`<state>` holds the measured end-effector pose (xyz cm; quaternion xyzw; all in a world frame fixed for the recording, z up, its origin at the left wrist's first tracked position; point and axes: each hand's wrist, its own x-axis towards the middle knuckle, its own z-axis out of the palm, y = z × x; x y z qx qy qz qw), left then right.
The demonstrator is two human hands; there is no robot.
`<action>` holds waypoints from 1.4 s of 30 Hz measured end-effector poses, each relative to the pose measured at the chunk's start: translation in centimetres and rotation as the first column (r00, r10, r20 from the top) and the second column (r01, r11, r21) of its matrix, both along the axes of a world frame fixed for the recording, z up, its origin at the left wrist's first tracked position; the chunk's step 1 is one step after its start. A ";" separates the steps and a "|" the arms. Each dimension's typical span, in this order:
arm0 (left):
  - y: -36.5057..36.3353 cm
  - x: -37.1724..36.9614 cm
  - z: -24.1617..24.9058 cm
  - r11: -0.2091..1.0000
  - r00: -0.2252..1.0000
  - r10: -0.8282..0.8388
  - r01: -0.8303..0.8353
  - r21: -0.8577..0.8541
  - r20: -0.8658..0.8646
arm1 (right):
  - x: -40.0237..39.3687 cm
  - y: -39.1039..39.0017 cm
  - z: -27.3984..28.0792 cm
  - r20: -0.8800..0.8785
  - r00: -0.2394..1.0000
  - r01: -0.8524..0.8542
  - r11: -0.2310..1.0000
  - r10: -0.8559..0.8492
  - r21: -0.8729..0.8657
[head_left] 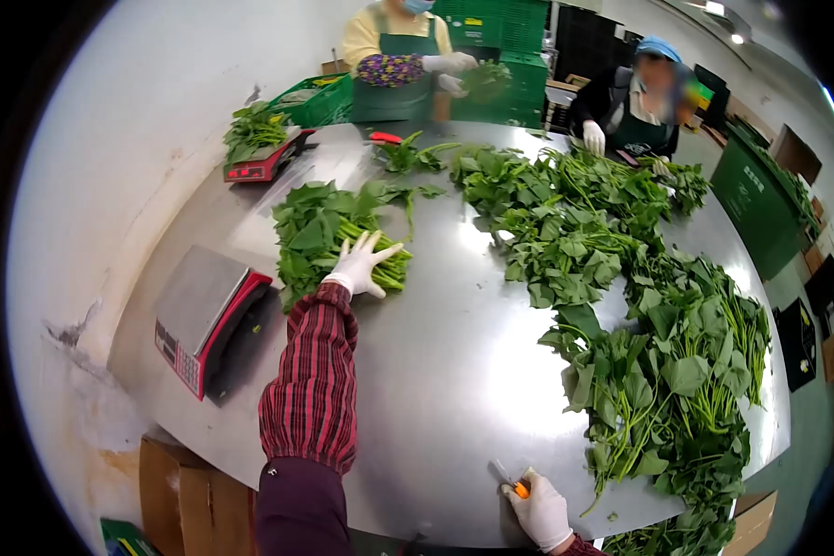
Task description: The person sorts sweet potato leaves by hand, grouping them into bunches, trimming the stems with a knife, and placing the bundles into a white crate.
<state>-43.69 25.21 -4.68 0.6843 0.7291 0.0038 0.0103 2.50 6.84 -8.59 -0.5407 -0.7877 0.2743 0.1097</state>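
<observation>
My left hand (363,264), in a white glove, lies on a bunch of leafy greens (310,232) at the table's left-middle. Its fingers are spread over the stems and not closed round them. Near the front edge my right hand (539,511), also gloved in white, is closed round a small knife (522,489) with an orange handle. The knife's short blade points up and to the left. To the right of both hands a long heap of leafy greens (686,371) covers that side of the metal table (435,389).
A red scale (204,320) stands left of my arm; a farther scale (261,167) holds greens. A red-handled tool (385,137) lies near a few stems. Two co-workers stand across the table, one holding greens (486,82). Green crates (324,100) and a green bin (760,199) stand beyond.
</observation>
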 end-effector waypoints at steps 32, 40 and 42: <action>-27.0 13.5 -3.7 0.824 0.865 0.421 -0.490 0.285 0.272 | 17.6 -3.7 1.1 -0.210 0.782 0.619 0.772 -0.587 0.147; -9.9 38.1 -3.8 0.947 0.512 -0.307 0.078 0.312 0.802 | 17.3 10.5 2.9 -0.011 0.924 0.359 0.855 -0.383 0.375; -6.5 42.4 -4.8 0.968 0.472 -0.216 -0.008 0.249 0.855 | 15.8 14.6 1.8 0.127 0.919 0.328 0.902 -0.373 0.281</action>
